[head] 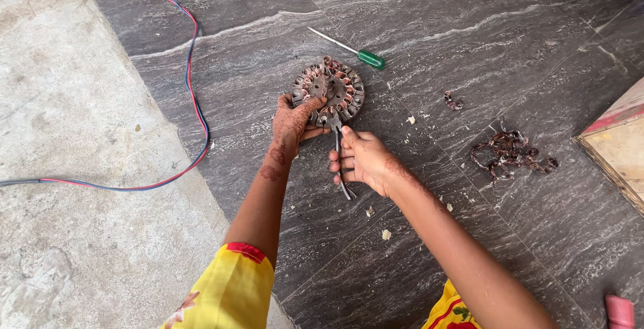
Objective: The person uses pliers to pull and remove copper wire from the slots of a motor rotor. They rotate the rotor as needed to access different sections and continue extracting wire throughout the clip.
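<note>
A: Stator [329,91] sits flat on the dark stone floor [469,27], one of it, copper windings round its rim. I see bare floor on every side except toward the green-handled screwdriver [349,51] just beyond it.

B: And my hands?

A: My left hand [293,120] presses on the stator's near edge, fingers spread over it. My right hand [359,158] is closed round one pair of pliers [339,148], whose nose touches the same near edge.

B: Anything else close?

A: One pile of pulled copper wire [510,151] lies well to the right, near a wooden board's corner [620,138]. Red and blue cable [191,67] runs along the left, by the pale concrete edge.
</note>
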Tool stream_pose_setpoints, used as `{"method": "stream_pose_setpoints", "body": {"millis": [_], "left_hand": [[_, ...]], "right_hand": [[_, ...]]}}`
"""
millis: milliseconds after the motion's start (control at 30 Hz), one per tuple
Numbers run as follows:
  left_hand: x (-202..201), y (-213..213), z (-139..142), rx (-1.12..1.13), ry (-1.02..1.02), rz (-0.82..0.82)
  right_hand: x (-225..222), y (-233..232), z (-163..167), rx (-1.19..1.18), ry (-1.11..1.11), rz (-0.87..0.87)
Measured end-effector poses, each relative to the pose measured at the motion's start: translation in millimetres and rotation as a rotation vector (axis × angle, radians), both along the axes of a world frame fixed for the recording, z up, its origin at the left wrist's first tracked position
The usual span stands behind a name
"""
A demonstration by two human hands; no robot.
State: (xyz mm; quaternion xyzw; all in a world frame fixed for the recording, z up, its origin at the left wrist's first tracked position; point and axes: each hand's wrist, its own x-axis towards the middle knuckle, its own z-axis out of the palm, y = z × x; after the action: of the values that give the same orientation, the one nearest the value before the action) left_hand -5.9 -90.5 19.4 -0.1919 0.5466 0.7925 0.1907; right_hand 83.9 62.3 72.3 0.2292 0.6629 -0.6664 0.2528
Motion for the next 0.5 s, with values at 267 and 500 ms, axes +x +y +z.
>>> {"method": "stream_pose_setpoints", "body": {"millis": [267,500], "left_hand": [[-2,-11,-20,0.092,0.007,-0.227],[-6,-9,-44,0.190,0.019,-0.302]], "right_hand": [[55,10,6,-0.621,0.052,-0.024],[44,17,13,-0.442,0.077,0.026]]}}
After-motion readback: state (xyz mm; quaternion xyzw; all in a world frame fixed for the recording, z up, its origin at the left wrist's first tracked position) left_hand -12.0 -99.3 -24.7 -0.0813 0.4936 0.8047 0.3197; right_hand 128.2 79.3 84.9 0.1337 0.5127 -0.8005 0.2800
